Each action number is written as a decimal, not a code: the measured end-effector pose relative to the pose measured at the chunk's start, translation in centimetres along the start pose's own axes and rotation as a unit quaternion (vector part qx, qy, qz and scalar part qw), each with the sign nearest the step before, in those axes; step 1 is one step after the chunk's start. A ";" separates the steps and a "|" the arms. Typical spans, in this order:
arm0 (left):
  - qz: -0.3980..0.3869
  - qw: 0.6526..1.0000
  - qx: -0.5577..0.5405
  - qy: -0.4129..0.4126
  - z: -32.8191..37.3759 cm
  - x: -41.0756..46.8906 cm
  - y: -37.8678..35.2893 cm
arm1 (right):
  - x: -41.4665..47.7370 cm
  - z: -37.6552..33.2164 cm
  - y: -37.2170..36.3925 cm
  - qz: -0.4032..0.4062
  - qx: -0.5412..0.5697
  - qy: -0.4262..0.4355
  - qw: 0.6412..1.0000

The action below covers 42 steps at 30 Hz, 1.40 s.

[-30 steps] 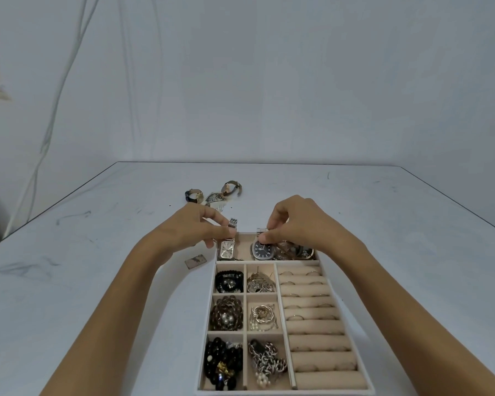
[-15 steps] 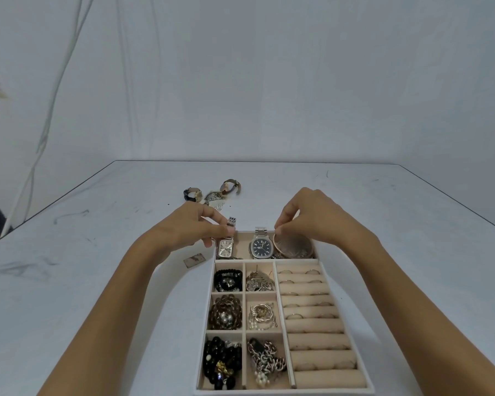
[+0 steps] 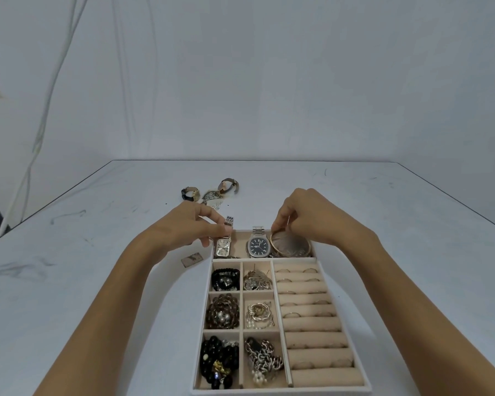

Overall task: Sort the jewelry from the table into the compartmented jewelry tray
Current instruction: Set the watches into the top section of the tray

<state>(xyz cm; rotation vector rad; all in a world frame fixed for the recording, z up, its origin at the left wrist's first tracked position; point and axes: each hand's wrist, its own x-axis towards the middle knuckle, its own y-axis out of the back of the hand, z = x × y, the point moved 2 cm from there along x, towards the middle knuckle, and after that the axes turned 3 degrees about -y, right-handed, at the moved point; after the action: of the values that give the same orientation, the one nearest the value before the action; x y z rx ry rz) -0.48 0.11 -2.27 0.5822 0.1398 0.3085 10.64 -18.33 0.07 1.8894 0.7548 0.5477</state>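
The white compartmented jewelry tray (image 3: 337, 298) lies on the table in front of me. Its far long compartment holds a rectangular silver watch (image 3: 223, 247), a round dark-faced watch (image 3: 258, 245) and a stack of bangles (image 3: 290, 246). My left hand (image 3: 195, 225) pinches the band of the rectangular watch at the compartment's left end. My right hand (image 3: 312, 221) grips the far rim of the bangles. Beaded bracelets, chains and earrings fill the small left compartments; thin rings sit in the ring rolls (image 3: 312, 315) on the right.
Beyond the tray, three loose watches (image 3: 210, 191) lie together on the white table. A small flat metal tag (image 3: 192, 259) rests just left of the tray. The table's far edge meets a plain wall.
My right hand left the dark-faced watch, moved right and took hold of the bangles. My left hand stayed on the rectangular watch's band.
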 end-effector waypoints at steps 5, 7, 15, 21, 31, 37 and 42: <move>-0.002 1.000 -0.004 0.001 0.0 0.0 0.0 | -0.3 0.1 0.1 -0.034 -0.009 0.004 0.999; -0.002 1.000 -0.003 0.001 0.0 0.0 0.0 | -0.6 0.3 0.4 -0.055 -0.029 -0.004 0.998; -0.002 1.000 0.002 0.000 0.0 0.0 0.0 | -0.8 0.2 0.3 -0.065 -0.021 -0.009 0.998; -0.002 1.000 0.001 0.001 0.0 0.0 0.0 | -1.1 0.0 0.3 -0.073 -0.016 0.002 0.997; -0.002 1.000 0.006 -0.001 0.0 0.0 0.0 | -0.7 0.7 0.2 -0.110 -0.026 0.025 0.993; -0.003 1.000 0.007 0.000 0.0 0.0 0.1 | -0.2 -0.3 0.1 -0.007 0.004 0.069 0.998; -0.003 1.000 0.010 -0.006 0.1 -0.1 -0.1 | -0.2 -2.1 -2.1 -0.005 -0.012 0.139 0.990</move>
<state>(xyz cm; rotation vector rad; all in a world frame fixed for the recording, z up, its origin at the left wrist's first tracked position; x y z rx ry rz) -0.53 -0.01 -2.23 0.6029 0.1331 0.2983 8.56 -16.44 -0.98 1.8065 0.9318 0.8211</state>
